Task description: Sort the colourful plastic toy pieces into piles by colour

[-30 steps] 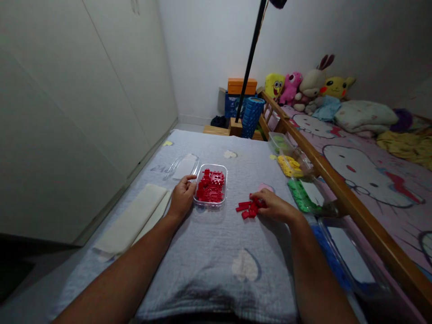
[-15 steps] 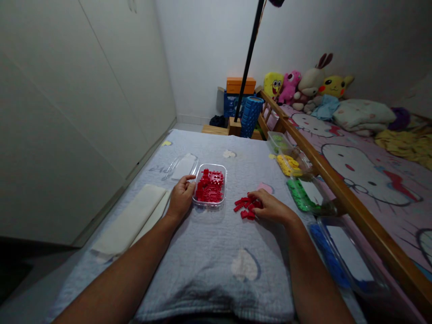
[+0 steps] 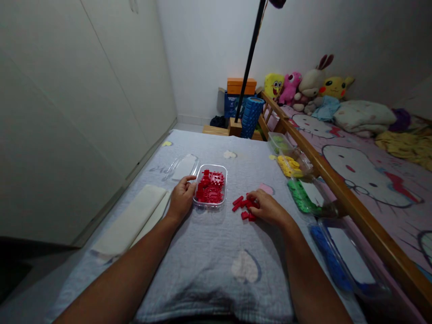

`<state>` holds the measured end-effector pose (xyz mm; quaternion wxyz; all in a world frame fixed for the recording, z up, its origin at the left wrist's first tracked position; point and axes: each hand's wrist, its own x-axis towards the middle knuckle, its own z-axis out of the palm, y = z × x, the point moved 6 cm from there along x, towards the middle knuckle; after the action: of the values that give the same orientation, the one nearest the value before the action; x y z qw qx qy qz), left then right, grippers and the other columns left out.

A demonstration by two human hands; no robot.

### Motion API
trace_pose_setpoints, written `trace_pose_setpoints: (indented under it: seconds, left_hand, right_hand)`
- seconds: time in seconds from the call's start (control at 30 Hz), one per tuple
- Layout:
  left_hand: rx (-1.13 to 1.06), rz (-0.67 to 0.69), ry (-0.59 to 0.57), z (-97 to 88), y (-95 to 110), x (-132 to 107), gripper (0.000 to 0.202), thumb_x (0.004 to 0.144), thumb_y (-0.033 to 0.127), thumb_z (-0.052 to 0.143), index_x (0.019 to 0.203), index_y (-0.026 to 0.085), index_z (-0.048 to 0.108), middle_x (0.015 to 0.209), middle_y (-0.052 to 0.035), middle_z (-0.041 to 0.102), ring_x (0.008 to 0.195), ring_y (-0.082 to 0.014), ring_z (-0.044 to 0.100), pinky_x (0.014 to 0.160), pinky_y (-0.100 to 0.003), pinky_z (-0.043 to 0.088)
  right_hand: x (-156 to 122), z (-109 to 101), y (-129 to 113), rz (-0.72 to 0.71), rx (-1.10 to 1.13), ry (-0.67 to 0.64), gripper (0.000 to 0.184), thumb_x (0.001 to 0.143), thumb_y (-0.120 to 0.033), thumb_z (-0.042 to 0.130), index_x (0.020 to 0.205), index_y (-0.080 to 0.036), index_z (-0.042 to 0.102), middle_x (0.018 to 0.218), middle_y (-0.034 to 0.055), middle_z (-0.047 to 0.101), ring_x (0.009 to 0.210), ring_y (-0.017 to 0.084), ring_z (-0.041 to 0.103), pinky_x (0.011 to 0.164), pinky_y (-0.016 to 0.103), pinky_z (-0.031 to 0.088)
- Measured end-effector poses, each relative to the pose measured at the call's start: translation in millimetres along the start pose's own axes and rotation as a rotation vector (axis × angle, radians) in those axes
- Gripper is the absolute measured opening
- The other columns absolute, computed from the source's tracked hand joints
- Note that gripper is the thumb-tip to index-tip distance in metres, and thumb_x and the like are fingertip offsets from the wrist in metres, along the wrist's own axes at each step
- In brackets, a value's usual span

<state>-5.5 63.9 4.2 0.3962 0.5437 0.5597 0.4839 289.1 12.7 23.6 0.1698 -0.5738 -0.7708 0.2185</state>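
Observation:
A clear plastic container full of red building pieces stands in the middle of a pale blue quilt. My left hand grips the container's left wall, thumb on the rim. Just right of it lies a small heap of loose red pieces. My right hand rests curled over the right side of that heap, fingers bent down onto the pieces. Whether it has any piece pinched is hidden under the fingers.
A clear lid lies behind the container and a folded white cloth to the left. Clear boxes of light green, yellow, green and blue pieces line the right edge beside a wooden bed rail.
My right hand has slid left across the quilt, pushing the loose red pieces closer to the container. My left hand has stayed on the container.

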Motion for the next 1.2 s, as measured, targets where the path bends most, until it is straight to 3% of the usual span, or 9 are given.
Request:
trace_pose_setpoints:
  seconds: [0.2, 0.47, 0.63, 0.73, 0.83, 1.0, 1.2]
  left_hand:
    - [0.007, 0.0, 0.001, 0.0, 0, 0, 0.039, 0.085, 0.042, 0.055, 0.113, 0.017, 0.063, 0.057, 0.0078, 0.043, 0.05, -0.0114, 0.04, 0.05, -0.022, 0.032]
    - [0.007, 0.004, -0.001, -0.4, -1, 0, 0.038, 0.086, 0.043, 0.055, 0.113, 0.018, 0.063, 0.058, 0.0072, 0.045, 0.052, -0.0116, 0.042, 0.051, -0.021, 0.033]
    - [-0.009, 0.008, -0.005, -0.2, -2, 0, 0.038, 0.086, 0.043, 0.055, 0.113, 0.018, 0.063, 0.058, 0.0071, 0.045, 0.052, -0.0119, 0.042, 0.05, -0.021, 0.032]
    - [-0.006, 0.007, -0.002, -0.2, -1, 0, 0.037, 0.086, 0.042, 0.054, 0.113, 0.018, 0.063, 0.058, 0.0071, 0.044, 0.052, -0.0117, 0.041, 0.051, -0.021, 0.032]
    - [-0.004, 0.002, -0.002, -0.1, 1, 0, 0.038, 0.085, 0.041, 0.054, 0.113, 0.017, 0.063, 0.058, 0.0071, 0.044, 0.052, -0.0117, 0.042, 0.05, -0.021, 0.033]
    - [-0.01, 0.006, -0.008, 0.1, 0, 0, 0.037, 0.085, 0.041, 0.054, 0.112, 0.016, 0.062, 0.057, 0.0067, 0.046, 0.051, -0.0115, 0.043, 0.051, -0.021, 0.034]
    - [-0.064, -0.005, -0.015, 1.0, -1, 0, 0.037, 0.084, 0.042, 0.056, 0.111, 0.017, 0.062, 0.057, 0.0074, 0.046, 0.05, -0.0114, 0.043, 0.051, -0.021, 0.035]
  right_hand:
    - [0, -4, 2, 0.037, 0.058, 0.044, 0.018, 0.075, -0.011, 0.065, 0.091, -0.02, 0.064, 0.093, 0.0058, 0.062, 0.083, 0.019, 0.057, 0.071, 0.031, 0.042]
    - [2, -10, 7, 0.106, 0.15, 0.056, 0.014, 0.075, -0.016, 0.065, 0.07, -0.02, 0.053, 0.077, 0.0012, 0.058, 0.07, 0.016, 0.052, 0.062, 0.028, 0.036]
    - [6, -27, 1, 0.19, 0.175, 0.105, 0.008, 0.08, -0.02, 0.062, 0.074, -0.02, 0.058, 0.073, 0.0002, 0.061, 0.068, 0.016, 0.055, 0.061, 0.026, 0.037]
    - [18, -35, -20, 0.149, 0.184, 0.167, 0.005, 0.084, -0.019, 0.06, 0.08, -0.019, 0.062, 0.077, 0.0008, 0.064, 0.07, 0.015, 0.057, 0.064, 0.026, 0.04]
    - [36, -30, -54, -0.002, 0.155, 0.184, 0.007, 0.085, -0.014, 0.059, 0.083, -0.019, 0.064, 0.086, 0.003, 0.066, 0.077, 0.016, 0.058, 0.07, 0.026, 0.042]
    - [60, 0, -106, -0.189, 0.022, 0.132, 0.01, 0.086, -0.01, 0.061, 0.086, -0.019, 0.066, 0.09, 0.0059, 0.068, 0.086, 0.019, 0.059, 0.083, 0.031, 0.043]
    - [69, 30, -129, -0.201, -0.062, 0.095, 0.004, 0.087, -0.016, 0.065, 0.089, -0.019, 0.067, 0.092, 0.0072, 0.071, 0.086, 0.021, 0.06, 0.082, 0.032, 0.042]
